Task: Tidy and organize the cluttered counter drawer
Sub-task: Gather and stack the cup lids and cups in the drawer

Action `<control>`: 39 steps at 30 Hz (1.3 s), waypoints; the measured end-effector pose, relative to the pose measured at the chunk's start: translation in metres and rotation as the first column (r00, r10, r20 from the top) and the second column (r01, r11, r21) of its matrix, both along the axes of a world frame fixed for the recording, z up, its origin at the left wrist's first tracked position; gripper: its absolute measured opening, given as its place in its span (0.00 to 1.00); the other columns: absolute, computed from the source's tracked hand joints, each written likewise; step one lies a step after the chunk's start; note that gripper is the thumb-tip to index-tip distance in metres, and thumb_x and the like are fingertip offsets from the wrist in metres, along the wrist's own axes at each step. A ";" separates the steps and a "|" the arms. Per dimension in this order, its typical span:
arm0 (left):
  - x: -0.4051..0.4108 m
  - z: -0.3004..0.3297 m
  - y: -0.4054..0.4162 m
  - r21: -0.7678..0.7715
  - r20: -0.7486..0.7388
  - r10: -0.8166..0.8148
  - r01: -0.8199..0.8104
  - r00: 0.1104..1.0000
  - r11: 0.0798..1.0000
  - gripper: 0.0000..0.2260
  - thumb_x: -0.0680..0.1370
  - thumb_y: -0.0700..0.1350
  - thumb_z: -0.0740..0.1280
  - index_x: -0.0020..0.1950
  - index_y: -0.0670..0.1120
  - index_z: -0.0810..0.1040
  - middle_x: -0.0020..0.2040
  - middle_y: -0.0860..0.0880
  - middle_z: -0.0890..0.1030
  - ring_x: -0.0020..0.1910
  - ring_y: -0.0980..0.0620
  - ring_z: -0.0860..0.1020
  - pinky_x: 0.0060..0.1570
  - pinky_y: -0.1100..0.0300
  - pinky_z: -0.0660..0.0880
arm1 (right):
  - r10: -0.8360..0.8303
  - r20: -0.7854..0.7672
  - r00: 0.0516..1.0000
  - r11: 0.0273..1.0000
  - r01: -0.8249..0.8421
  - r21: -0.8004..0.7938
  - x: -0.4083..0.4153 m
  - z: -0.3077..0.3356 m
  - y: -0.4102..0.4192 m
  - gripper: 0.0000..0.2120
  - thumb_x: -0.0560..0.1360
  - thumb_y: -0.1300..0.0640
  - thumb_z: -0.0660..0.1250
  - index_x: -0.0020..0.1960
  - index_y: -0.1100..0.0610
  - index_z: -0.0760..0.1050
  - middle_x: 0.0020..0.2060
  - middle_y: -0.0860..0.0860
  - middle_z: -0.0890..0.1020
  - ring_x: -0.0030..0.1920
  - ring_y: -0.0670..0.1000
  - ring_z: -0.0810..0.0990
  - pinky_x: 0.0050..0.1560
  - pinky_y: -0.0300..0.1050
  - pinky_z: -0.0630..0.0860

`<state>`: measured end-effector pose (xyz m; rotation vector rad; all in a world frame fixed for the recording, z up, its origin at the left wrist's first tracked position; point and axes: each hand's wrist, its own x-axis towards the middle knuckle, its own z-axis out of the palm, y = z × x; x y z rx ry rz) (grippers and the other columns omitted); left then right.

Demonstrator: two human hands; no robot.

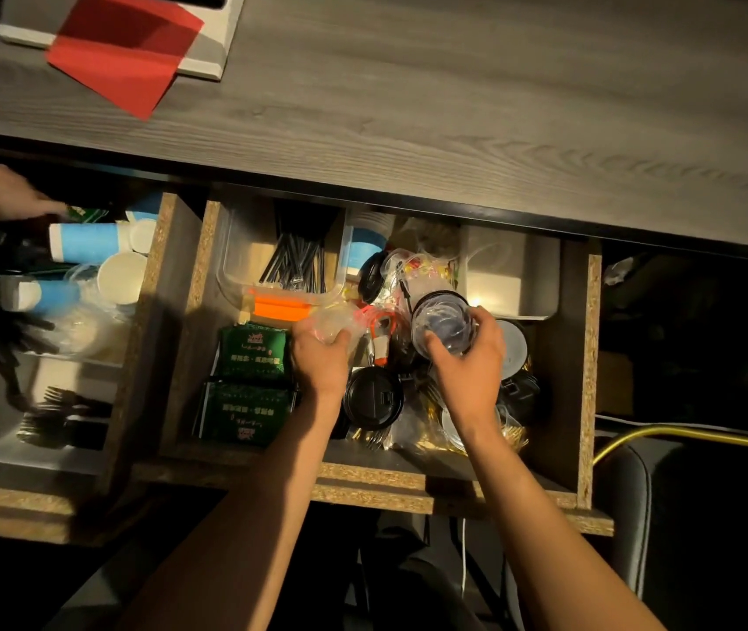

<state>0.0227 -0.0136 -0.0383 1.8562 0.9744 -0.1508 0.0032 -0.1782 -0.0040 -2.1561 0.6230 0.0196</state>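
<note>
Nearest us, our two forearms reach down into the open drawer (363, 487), whose chipboard front edge runs below our wrists. Just past that edge lie two green packets (249, 403) on the left side of the drawer and a black cup lid (373, 398) between our wrists, with gold cutlery in clear wrap around it.

Our left hand (322, 357) curls its fingers round a crumpled clear plastic bag (333, 323) near the drawer's middle. Our right hand (470, 357) grips a stack of clear plastic cups (442, 323) with a dark rim, thumb on one side and fingers wrapped over the other, held above the clutter of lids and wrappers.

Further in, a clear bin (244, 261) holds black straws (294, 261), with an orange strip (278, 307) against its near wall. To the right sits a white container (540, 275), and a stack of blue-banded paper cups (365, 241) stands between the two.

In the neighbouring drawer on the left lie blue paper cups (85, 241) and black forks (67, 416), and another person's hand (3, 193) reaches in at the back.

Beyond, on the grey wood-grain worktop (454, 84), a red sheet (124, 50) overlaps a white tray (221, 47).
</note>
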 end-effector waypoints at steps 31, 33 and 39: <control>-0.050 0.057 0.019 -0.086 0.414 -0.157 0.210 0.897 0.974 0.15 0.75 0.39 0.73 0.60 0.51 0.80 0.63 0.49 0.71 0.60 0.60 0.75 0.58 0.70 0.73 | -0.022 -0.222 0.975 0.436 0.209 0.876 -0.002 0.013 0.066 0.16 0.79 0.58 0.65 0.66 0.53 0.73 0.65 0.56 0.76 0.64 0.59 0.78 0.50 0.51 0.81; -0.050 0.059 0.018 -0.082 0.413 -0.173 0.225 0.894 0.971 0.14 0.74 0.38 0.74 0.57 0.50 0.81 0.67 0.51 0.69 0.63 0.63 0.72 0.58 0.72 0.72 | -0.022 -0.227 0.974 0.478 0.210 0.853 -0.003 0.016 0.065 0.17 0.79 0.58 0.66 0.67 0.54 0.72 0.65 0.56 0.77 0.62 0.57 0.79 0.50 0.52 0.81; -0.053 0.068 0.014 -0.255 0.367 -0.177 0.281 0.913 0.925 0.18 0.75 0.37 0.72 0.58 0.55 0.75 0.55 0.51 0.82 0.56 0.58 0.80 0.61 0.52 0.77 | -0.029 -0.212 0.977 0.481 0.199 0.854 -0.001 0.026 0.056 0.22 0.78 0.58 0.69 0.70 0.52 0.69 0.61 0.52 0.81 0.59 0.52 0.82 0.55 0.49 0.81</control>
